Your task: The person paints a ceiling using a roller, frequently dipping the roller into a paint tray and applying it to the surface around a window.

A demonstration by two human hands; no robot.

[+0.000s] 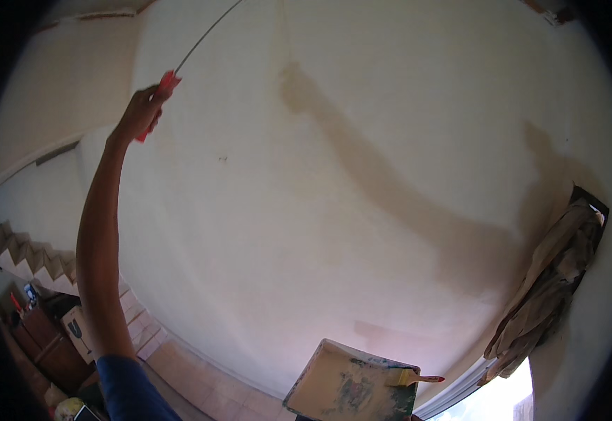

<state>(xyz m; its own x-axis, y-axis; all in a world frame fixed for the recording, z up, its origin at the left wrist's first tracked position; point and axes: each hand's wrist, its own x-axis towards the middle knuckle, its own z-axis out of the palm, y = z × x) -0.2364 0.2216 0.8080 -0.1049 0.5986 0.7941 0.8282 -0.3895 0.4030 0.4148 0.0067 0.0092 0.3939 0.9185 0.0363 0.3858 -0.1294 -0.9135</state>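
My left hand (146, 112) is raised high at the upper left, closed around a red handle (167, 82). A thin metal rod (207, 34) runs from that handle up out of the top of the view, in front of the white wall (362, 126). At the bottom centre is a paint tray (323, 382) with beige paint and dark smears. A brush (404, 377) with a red-tipped handle rests across its right side. Only a sliver of what seems to be my right hand (415, 418) shows at the tray's lower right; its fingers are hidden.
A bundle of brown cloth (551, 274) hangs at the right above a bright opening (502, 400). At the left are a staircase (25, 252), wooden furniture (43, 330), assorted items and a cardboard box (76, 326). A tiled floor (214, 379) runs along the wall's base.
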